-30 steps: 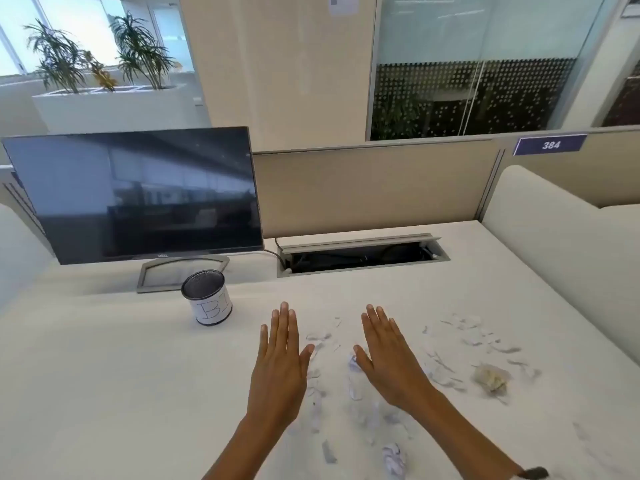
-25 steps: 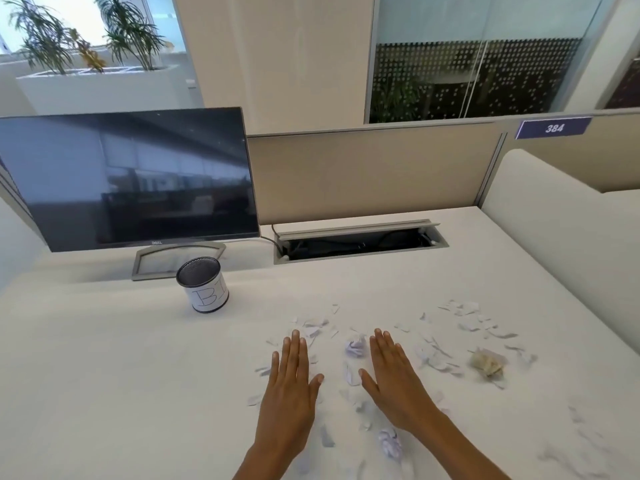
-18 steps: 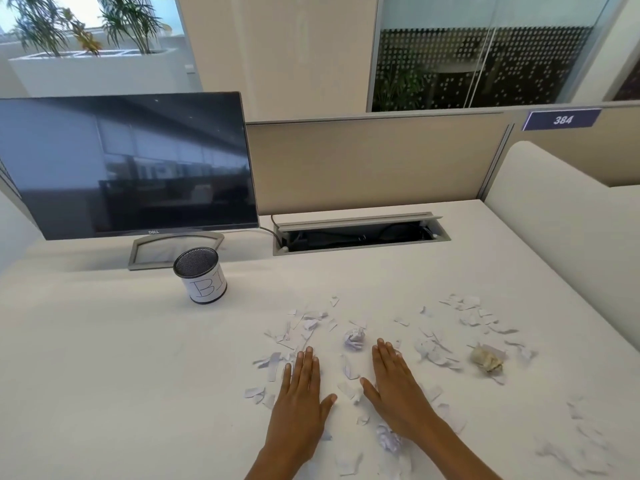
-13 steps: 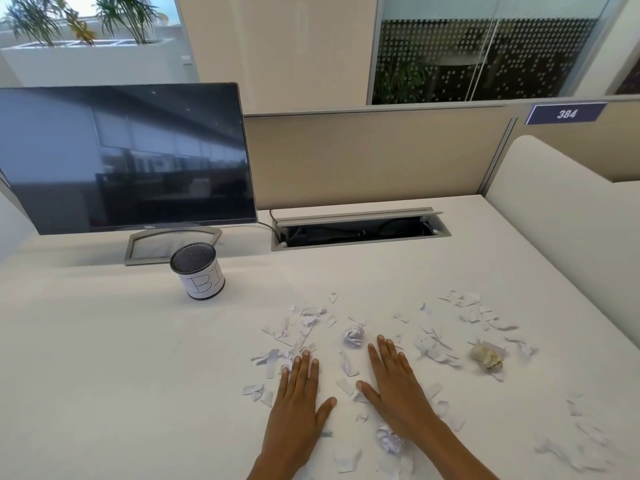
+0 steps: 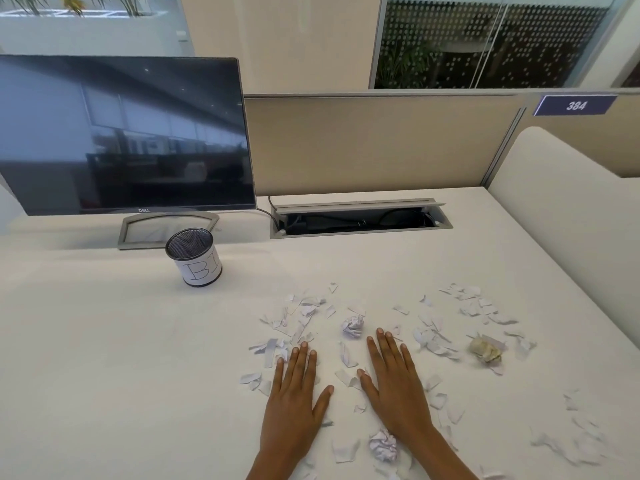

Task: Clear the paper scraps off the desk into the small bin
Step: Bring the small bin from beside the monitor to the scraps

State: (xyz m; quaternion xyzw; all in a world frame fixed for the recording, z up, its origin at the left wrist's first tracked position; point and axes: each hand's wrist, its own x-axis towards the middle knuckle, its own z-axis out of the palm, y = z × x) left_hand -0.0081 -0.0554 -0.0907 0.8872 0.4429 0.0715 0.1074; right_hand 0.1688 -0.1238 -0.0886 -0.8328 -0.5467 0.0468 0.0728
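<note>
Paper scraps point(image 5: 304, 320) lie all over the lower middle of the desk point(image 5: 104, 358); the left hand point(image 5: 294, 393) and right hand point(image 5: 394, 382) lie flat on them, fingers straight, holding nothing; the small bin point(image 5: 194, 256) stands up and left.

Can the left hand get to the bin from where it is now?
Probably yes. The left hand lies flat among scraps, and only bare desk separates it from the bin.

White paper scraps point(image 5: 304, 320) — desk-strewn; mesh bin point(image 5: 194, 256) upright.
</note>
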